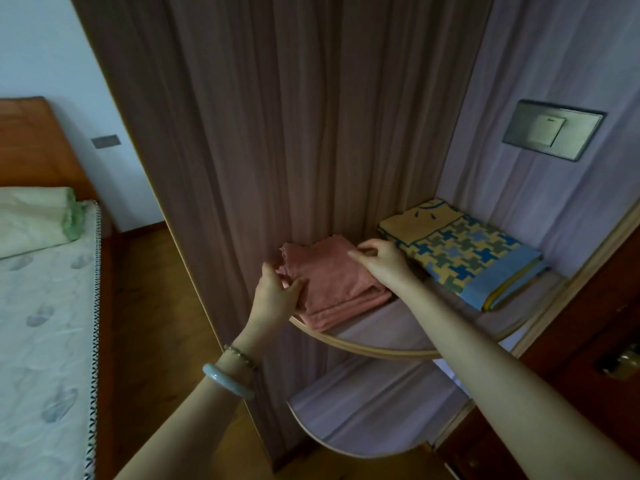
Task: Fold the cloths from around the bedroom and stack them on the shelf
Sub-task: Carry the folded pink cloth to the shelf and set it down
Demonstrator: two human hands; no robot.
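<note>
1. Two bare hands rest on a folded pink terry cloth (pixel 332 282) lying on the curved lilac corner shelf (pixel 377 348).
2. Left hand (pixel 275 292) pinches the cloth's near-left corner between thumb and fingers.
3. Right hand (pixel 381 259) grips the cloth's far edge, fingers curled.
4. Just right of the right hand lies a folded blue-and-yellow patterned cloth (pixel 464 251), same shelf.

No legible text anywhere.

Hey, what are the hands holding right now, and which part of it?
Both hold the folded pink cloth on the upper shelf: left hand pinches its near-left corner, right hand its far-right edge.
</note>
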